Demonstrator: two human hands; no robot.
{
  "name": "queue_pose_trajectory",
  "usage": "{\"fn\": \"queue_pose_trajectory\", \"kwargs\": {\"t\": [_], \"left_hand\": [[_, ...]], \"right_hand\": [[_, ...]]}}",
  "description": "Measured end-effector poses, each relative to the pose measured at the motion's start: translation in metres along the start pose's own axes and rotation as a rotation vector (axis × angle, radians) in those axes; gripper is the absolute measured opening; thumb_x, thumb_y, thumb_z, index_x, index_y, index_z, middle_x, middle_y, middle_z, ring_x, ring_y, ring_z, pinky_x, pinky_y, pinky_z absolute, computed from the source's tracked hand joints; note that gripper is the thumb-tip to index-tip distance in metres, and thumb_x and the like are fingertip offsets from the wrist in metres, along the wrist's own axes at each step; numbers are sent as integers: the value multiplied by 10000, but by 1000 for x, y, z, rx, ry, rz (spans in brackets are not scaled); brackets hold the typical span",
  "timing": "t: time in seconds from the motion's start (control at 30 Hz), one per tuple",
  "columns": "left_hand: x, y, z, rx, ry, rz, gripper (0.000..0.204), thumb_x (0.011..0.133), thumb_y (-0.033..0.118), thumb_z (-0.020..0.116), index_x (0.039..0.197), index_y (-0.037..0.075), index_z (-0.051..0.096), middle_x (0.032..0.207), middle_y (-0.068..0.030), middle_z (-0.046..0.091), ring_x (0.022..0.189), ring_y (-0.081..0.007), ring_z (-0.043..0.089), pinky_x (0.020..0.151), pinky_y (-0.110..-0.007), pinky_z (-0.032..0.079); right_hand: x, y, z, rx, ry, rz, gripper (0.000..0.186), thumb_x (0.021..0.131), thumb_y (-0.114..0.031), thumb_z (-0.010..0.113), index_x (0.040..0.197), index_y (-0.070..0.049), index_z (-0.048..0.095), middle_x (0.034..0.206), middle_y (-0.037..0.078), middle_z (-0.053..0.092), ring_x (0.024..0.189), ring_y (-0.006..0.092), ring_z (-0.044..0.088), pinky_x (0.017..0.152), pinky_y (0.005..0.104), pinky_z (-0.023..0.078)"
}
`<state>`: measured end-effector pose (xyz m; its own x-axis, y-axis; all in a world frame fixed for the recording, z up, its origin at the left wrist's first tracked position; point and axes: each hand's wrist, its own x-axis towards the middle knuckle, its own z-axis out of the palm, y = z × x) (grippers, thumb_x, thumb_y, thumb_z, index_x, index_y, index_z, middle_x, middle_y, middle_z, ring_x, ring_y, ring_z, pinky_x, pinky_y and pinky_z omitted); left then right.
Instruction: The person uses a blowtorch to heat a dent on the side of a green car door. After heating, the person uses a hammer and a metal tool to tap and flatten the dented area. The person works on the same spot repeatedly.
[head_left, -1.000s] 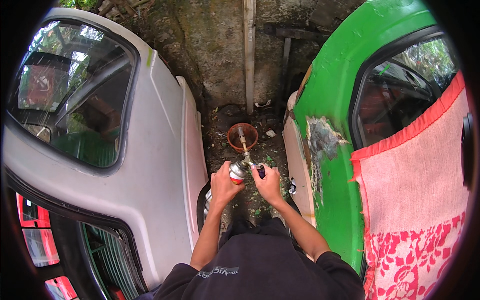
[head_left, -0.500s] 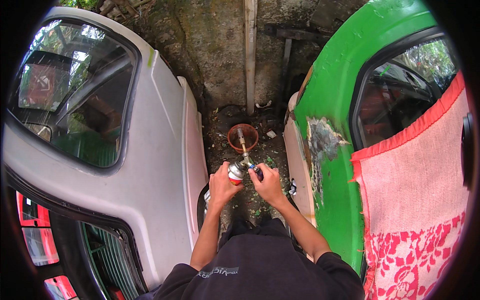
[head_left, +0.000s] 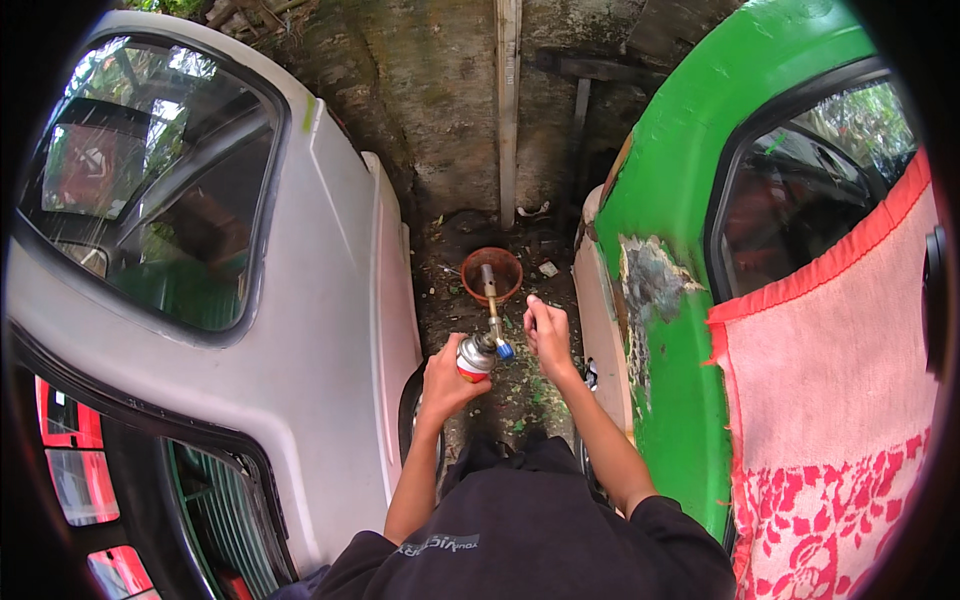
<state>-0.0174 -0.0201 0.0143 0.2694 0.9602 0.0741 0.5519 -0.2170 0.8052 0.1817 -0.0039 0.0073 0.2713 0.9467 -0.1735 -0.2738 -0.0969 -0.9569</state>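
Note:
My left hand (head_left: 449, 378) is wrapped round a gas canister (head_left: 474, 357) with a silver top and a red and white body. A blow torch head (head_left: 493, 312) is mounted on the canister, its metal nozzle pointing away from me over an orange-brown bowl (head_left: 468, 285) on the ground. The torch's blue knob (head_left: 505, 352) faces right. Just right of the torch and apart from it, my right hand (head_left: 550, 340) is raised with its fingers curled closed. What those fingers hold, if anything, is hidden. No flame shows at the nozzle.
A grey-white vehicle body (head_left: 330, 300) stands close on my left. On the right is a green one (head_left: 660, 400) with peeling paint, a pink and red towel (head_left: 820, 380) hanging over it. A wall with an upright post (head_left: 508, 110) rises ahead; the ground holds scattered debris.
My right hand has let go of the torch's knob area and moved up and right, away from it. The torch has turned slightly, so the blue knob is uncovered.

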Motion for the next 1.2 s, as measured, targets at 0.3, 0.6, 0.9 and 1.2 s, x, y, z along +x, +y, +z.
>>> {"fn": "queue_pose_trajectory", "kwargs": {"t": [0.3,0.6,0.9,1.2], "left_hand": [[9,-7,-7,268,124,-85,764,558,216,875,1215,22,538,1101,-160,650,1026,-360,628,877,-463,453],[8,-15,15,340,295,51,798,545,193,889,1243,30,539,1089,-142,649,1017,-335,631,879,-453,445],[17,-7,13,334,253,60,760,555,171,841,1231,8,535,1110,-167,654,1037,-358,629,885,-456,451],[17,-2,12,324,199,45,713,559,180,839,1187,27,537,1064,-162,657,1003,-372,632,852,-463,452]], "right_hand": [[-37,6,26,-515,-44,-270,379,930,-316,678,769,26,656,580,109,600,497,135,519,500,350,410],[-28,9,24,684,-156,667,324,972,-346,591,797,-81,527,510,-72,369,381,60,225,399,236,177],[-32,16,21,142,-107,116,352,1008,-311,579,802,-27,607,572,-9,511,420,57,370,411,223,261],[-35,6,11,-726,7,-633,181,916,-164,675,873,1,615,702,145,607,565,269,603,558,390,458]]}}
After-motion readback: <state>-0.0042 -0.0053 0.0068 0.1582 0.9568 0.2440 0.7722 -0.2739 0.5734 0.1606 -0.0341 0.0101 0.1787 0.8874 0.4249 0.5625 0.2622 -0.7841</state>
